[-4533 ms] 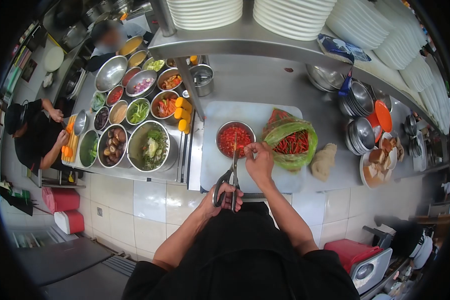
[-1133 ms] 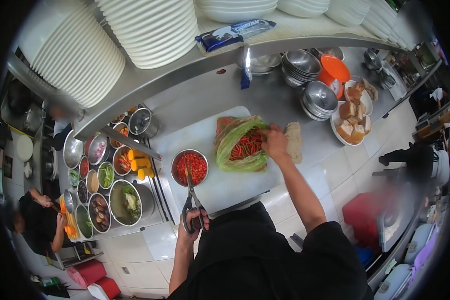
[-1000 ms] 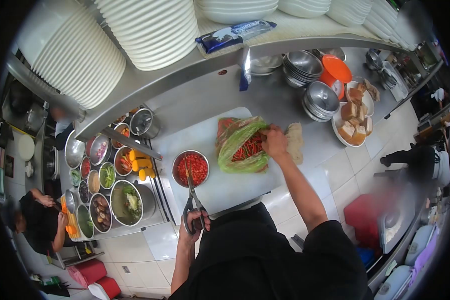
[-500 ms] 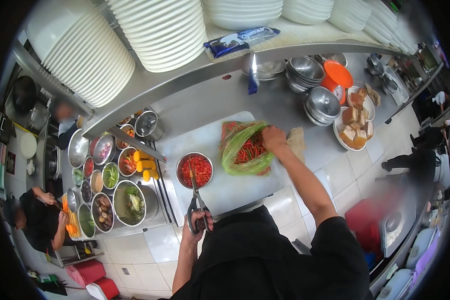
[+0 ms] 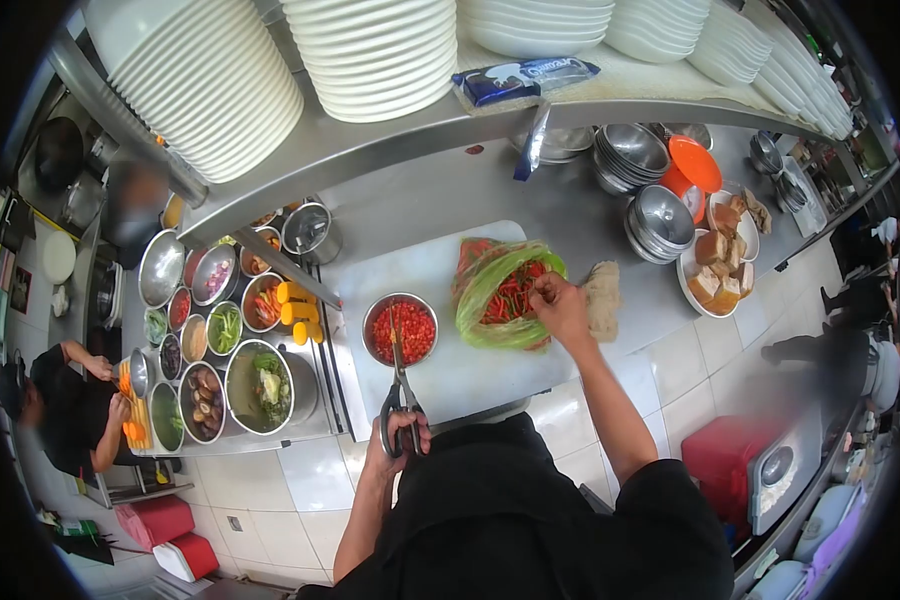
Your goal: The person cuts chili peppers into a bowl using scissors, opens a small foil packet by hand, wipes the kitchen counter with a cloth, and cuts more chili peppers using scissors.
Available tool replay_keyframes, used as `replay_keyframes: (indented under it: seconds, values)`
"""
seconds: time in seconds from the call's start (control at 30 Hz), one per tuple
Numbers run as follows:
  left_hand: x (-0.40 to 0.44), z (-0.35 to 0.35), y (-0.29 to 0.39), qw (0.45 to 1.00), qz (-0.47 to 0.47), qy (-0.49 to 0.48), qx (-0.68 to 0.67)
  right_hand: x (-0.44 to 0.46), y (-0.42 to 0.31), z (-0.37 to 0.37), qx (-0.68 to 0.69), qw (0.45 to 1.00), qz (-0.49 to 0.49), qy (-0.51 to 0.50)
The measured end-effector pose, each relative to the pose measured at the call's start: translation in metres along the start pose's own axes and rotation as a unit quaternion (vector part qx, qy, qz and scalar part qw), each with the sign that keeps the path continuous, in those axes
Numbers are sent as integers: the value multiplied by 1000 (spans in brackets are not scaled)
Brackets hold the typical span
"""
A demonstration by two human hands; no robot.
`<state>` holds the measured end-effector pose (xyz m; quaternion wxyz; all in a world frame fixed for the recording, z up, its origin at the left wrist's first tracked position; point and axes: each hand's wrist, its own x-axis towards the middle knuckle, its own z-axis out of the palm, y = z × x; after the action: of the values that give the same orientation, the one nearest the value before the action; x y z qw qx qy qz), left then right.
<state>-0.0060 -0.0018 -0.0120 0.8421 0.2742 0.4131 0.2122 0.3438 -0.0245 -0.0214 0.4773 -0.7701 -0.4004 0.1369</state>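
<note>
My left hand (image 5: pixel 402 436) is closed around the dark handles of a pair of scissors (image 5: pixel 398 350), whose blades point into a steel bowl (image 5: pixel 368 345) of chopped red chilies (image 5: pixel 406 332). To the right, a green plastic bag (image 5: pixel 467 312) lies open on the white cutting board (image 5: pixel 440 385), with whole red chilies (image 5: pixel 510 300) inside. At the bag's right edge, my right hand (image 5: pixel 562 308) has its fingers pinched together over the chilies. What sits between those fingertips is too small to make out.
A beige cloth (image 5: pixel 602 300) lies right of the bag. Steel containers of ingredients (image 5: pixel 260 388) crowd the left side. Steel bowls (image 5: pixel 660 218), an orange scale (image 5: pixel 692 165) and bowls of meat chunks (image 5: pixel 715 275) stand right. Overhead, a shelf (image 5: pixel 350 140) holds stacked dishes. A co-worker (image 5: pixel 65 405) works at left.
My right hand has drawn back slightly toward me from the bag's far side, fingers now bunched at its edge. The scissors remain in my left hand. The camera view has shifted.
</note>
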Motion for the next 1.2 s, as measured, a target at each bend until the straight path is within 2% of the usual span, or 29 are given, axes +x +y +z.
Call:
replay_keyframes:
  seconds: [0.07,0.13,0.27,0.47,0.53,0.57,0.67,0.73,0.83,0.9,1.0,1.1,1.2]
  values:
    - [1,-2,0,1000,-10,2,-3,-5,-1,0,24,1000,7,0]
    - [2,-4,0,1000,-14,3,-5,-8,-6,-7,-92,992,-89,19]
    - [-1,-1,1,1000,-11,7,-11,-17,-5,-16,-118,989,-88,10]
    - [-1,0,1,1000,-2,5,2,-24,-12,-25,-158,986,-41,-17]
    - [-1,-1,2,1000,-9,7,2,-27,-21,-30,-203,978,20,-28]
    - [-1,0,3,1000,-16,9,4,-28,-28,-35,-205,978,20,-31]
    - [-3,4,6,1000,-18,4,5,-27,-41,-37,-132,990,47,-24]
    - [0,3,4,1000,-23,2,2,-27,-46,-23,54,998,34,15]
    - [4,-2,1,999,-29,-12,0,-30,-68,9,118,993,-12,-5]
    - [3,-1,3,999,-31,-21,-6,-35,-79,28,117,992,-13,-38]
    - [-1,4,8,998,-52,-33,14,-41,-91,58,100,990,-77,-59]
    - [-4,8,9,997,-57,-44,8,-43,-100,74,50,989,-69,-120]
    - [-6,9,10,996,-66,-67,0,-45,-101,90,17,985,-119,-122]
